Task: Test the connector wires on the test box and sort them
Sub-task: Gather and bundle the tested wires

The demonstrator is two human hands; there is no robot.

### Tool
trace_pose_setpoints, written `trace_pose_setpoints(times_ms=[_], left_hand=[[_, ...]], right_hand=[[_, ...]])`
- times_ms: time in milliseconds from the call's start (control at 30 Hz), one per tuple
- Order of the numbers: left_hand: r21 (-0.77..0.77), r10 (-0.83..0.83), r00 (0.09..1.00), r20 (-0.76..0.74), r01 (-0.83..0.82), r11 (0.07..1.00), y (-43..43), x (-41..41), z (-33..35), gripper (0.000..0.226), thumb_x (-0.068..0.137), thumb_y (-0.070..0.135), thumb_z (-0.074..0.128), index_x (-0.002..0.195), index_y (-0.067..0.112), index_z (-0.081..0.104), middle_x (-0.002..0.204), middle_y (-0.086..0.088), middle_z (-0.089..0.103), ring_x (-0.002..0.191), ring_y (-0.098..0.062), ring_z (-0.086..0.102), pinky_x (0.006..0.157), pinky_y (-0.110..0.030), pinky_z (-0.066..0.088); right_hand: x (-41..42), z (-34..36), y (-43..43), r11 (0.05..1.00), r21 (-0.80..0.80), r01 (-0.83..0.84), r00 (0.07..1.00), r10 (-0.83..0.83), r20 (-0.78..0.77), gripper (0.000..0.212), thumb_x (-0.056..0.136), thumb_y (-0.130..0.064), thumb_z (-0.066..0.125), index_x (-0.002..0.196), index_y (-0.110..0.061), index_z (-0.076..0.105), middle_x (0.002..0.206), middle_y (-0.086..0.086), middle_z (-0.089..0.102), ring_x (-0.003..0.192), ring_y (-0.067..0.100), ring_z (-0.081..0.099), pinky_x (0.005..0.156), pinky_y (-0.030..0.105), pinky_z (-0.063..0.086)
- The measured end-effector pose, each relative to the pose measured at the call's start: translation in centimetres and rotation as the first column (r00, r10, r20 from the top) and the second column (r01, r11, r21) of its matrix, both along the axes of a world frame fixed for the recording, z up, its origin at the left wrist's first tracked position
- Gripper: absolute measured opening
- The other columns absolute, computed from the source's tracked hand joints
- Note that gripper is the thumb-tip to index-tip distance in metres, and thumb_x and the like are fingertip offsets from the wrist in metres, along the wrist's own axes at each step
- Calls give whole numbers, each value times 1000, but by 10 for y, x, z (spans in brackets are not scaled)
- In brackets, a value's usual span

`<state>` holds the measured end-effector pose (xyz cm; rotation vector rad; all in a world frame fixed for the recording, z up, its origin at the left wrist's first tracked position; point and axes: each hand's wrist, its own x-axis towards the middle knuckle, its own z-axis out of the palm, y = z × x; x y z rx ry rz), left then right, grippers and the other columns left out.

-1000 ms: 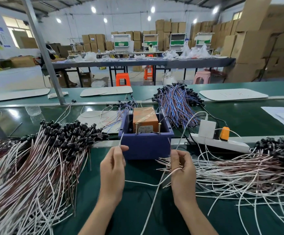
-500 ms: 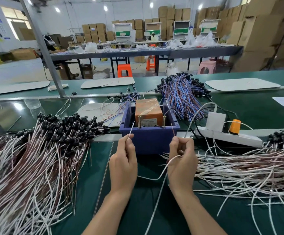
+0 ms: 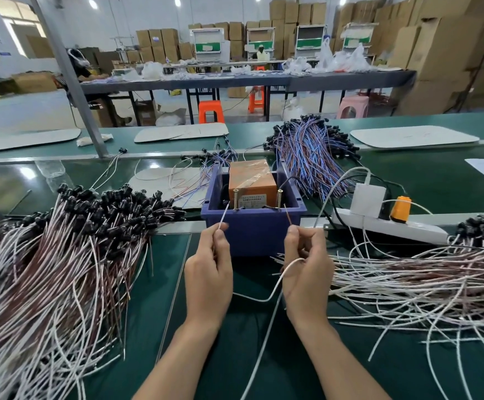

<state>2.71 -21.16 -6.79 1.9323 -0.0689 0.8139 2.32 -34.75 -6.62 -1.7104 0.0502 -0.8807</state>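
Hands have come up to the test box [image 3: 252,183]: L hand [image 3: 209,281] pinches white lead [image 3: 223,216], R hand [image 3: 307,272] pinches brown lead [image 3: 288,216]. Tips are now just beside its 2 screws [image 3: 235,199]; contact unclear, test prob. starting.

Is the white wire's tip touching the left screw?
Cannot tell. In the head view the white wire tip ends beside the left screw, contact too small to see.

Just beyond the fingertips [image 3: 220,230], whether either wire end [image 3: 224,214] touches a screw [image 3: 236,199] is too small to tell, and the label [image 3: 249,198] on the test box [image 3: 252,177] is unreadable.
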Motion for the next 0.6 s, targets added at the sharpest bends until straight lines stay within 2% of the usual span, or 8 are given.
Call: trace_pose_setpoints(times_ms=[200,367,500,600], left_hand=[[11,0,1000,-6,0,1000,-1,0,0,25,105,45,33,114,41,56,65,0,54,46,-12,44,46,-33,40],[20,-8,1000,-7,8,1000,0,-1,-1,27,105,45,32,115,39,56,66,1,55,45,-11,44,44,-30,37],[25,-12,1000,-9,12,1000,0,0,-1,26,105,44,34,115,38,57,65,0,53,44,-11,42,43,-27,35],[22,-14,1000,-11,15,1000,0,0,-1,26,105,45,34,114,37,58,60,4,50,44,-10,40,44,-24,32]], right_hand=[[1,0,0,1000,-12,-17,999,17,-29,18,102,-40,49,93,-27,56,80,-18,64,62,6,58,56,15,42],[1,0,1,1000,2,-19,999,19,-28,20,102,-42,49,95,-25,58,67,-12,60,63,7,58,56,17,43],[1,0,1,1000,1,-25,999,25,-31,19,102,-41,50,95,-25,58,67,-11,60,62,7,58,56,18,43],[1,1,1,1000,-10,-19,999,19,-29,23,102,-44,48,95,-24,58,67,-12,61,64,5,59,57,15,42]])
